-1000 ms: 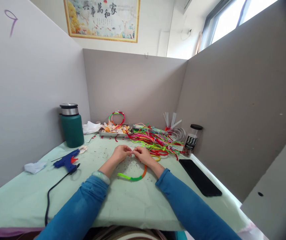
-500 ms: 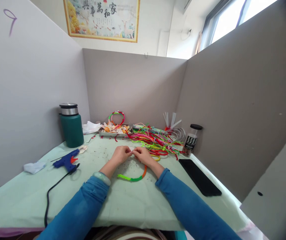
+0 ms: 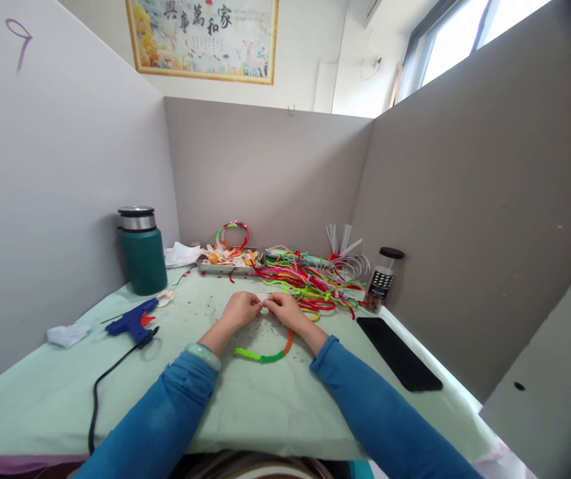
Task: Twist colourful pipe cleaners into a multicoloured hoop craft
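My left hand (image 3: 242,309) and my right hand (image 3: 286,310) meet over the middle of the table, fingertips pinched close together. Something small and whitish shows between them, too small to name. Below the hands lies a curved wire wrapped in green and orange fuzzy stem (image 3: 271,358); its upper end runs behind my right wrist. Just beyond my right hand spreads a heap of coloured pipe cleaners (image 3: 310,274). A metal tray (image 3: 230,269) of small pale and orange pieces stands behind my left hand, with a finished-looking colourful ring (image 3: 247,238) on top.
A blue glue gun (image 3: 133,322) with a black cord lies at left, near a green flask (image 3: 142,256) and a white tissue (image 3: 68,334). At right are a black phone (image 3: 398,354) and a black-lidded jar (image 3: 383,279). White glue sticks (image 3: 339,239) stand at the back. Grey partitions enclose the table.
The fingertips have shifted only slightly against each other. The wrapped wire and everything else on the table stay where they were.
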Motion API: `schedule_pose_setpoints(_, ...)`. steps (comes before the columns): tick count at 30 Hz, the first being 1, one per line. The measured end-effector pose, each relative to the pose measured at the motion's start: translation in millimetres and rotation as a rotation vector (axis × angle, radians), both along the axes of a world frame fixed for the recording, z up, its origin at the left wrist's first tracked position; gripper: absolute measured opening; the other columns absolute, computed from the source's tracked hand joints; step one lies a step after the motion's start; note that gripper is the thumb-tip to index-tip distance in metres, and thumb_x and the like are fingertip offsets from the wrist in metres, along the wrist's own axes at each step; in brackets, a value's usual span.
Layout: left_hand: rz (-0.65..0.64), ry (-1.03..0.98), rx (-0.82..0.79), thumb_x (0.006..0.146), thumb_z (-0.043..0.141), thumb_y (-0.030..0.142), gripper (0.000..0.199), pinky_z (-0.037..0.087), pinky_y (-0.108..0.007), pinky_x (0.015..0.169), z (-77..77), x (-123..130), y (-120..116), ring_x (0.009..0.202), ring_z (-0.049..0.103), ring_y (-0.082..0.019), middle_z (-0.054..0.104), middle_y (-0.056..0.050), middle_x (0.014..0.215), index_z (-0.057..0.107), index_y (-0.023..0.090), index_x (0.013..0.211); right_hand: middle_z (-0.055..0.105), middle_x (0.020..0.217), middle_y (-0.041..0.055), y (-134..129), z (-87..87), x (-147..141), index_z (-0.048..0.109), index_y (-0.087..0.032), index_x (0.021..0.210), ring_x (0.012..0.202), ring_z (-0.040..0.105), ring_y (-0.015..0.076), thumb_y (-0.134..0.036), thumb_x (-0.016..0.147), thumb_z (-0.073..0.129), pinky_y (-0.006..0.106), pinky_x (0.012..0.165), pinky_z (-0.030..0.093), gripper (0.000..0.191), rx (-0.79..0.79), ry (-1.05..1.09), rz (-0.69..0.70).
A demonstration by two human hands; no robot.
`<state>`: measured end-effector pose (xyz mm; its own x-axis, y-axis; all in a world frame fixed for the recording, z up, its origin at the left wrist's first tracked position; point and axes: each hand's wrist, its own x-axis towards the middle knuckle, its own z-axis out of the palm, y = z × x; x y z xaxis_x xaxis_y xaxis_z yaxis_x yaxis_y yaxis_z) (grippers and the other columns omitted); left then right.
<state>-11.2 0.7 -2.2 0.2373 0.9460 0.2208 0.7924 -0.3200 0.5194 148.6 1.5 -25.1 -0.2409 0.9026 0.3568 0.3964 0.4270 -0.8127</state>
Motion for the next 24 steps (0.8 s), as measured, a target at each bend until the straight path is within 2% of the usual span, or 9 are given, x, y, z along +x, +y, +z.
schedule_pose_setpoints(7, 0.054, -0.094, 0.021, 0.072, 0.061, 0.026, 0.019, 0.038, -0.022, 0.063, -0.5, 0.9, 2.2, 0.070, 0.060, -0.015, 0.071, -0.007, 0.077, 0.074, 0.015, 0.082, 0.054, 0.056, -0.0021, 3.1, -2.4, 0.6, 0.058, -0.017, 0.067, 0.054, 0.046, 0.0104, -0.032, 0.081, 0.054, 0.021, 0.053, 0.034, 0.021, 0.006, 0.009, 0.009)
schedule_pose_setpoints(10, 0.072, -0.175, -0.047, 0.073, 0.062, 0.030, 0.023, 0.038, -0.021, 0.056, 3.2, 2.1, -1.3, 0.058, 0.057, -0.013, 0.067, -0.004, 0.065, 0.073, 0.014, 0.086, 0.054, 0.056, -0.0021, 3.5, -2.9, 1.5, 0.057, -0.017, 0.066, 0.053, 0.045, 0.0102, -0.031, 0.081, 0.053, 0.021, 0.053, 0.034, 0.021, 0.007, 0.005, 0.006)
schedule_pose_setpoints(15, 0.045, -0.332, -0.143, 0.075, 0.061, 0.037, 0.027, 0.032, -0.021, 0.042, 4.0, 1.4, -3.2, 0.035, 0.043, -0.008, 0.054, 0.003, 0.047, 0.070, 0.013, 0.086, 0.053, 0.055, -0.0024, 3.0, -2.7, 2.5, 0.056, -0.017, 0.065, 0.051, 0.043, 0.0098, -0.034, 0.081, 0.054, 0.021, 0.051, 0.032, 0.023, 0.013, 0.000, 0.001)
schedule_pose_setpoints(20, 0.023, -0.480, -0.170, 0.074, 0.064, 0.028, 0.023, 0.031, -0.020, 0.037, -3.0, 0.7, 3.8, 0.032, 0.042, -0.005, 0.062, 0.002, 0.061, 0.063, 0.013, 0.091, 0.053, 0.056, -0.0022, 3.3, -3.3, 1.8, 0.056, -0.017, 0.066, 0.051, 0.044, 0.0099, -0.035, 0.082, 0.054, 0.021, 0.051, 0.033, 0.024, 0.013, 0.015, 0.012)
schedule_pose_setpoints(24, 0.037, -0.566, -0.222, 0.073, 0.066, 0.024, 0.042, 0.031, -0.020, 0.037, -4.8, 0.9, 8.5, 0.031, 0.043, -0.005, 0.065, 0.001, 0.065, 0.054, 0.010, 0.110, 0.053, 0.056, -0.0024, 3.4, -3.3, 1.4, 0.057, -0.017, 0.067, 0.051, 0.044, 0.0098, -0.035, 0.082, 0.054, 0.021, 0.050, 0.033, 0.023, 0.001, 0.008, 0.002)
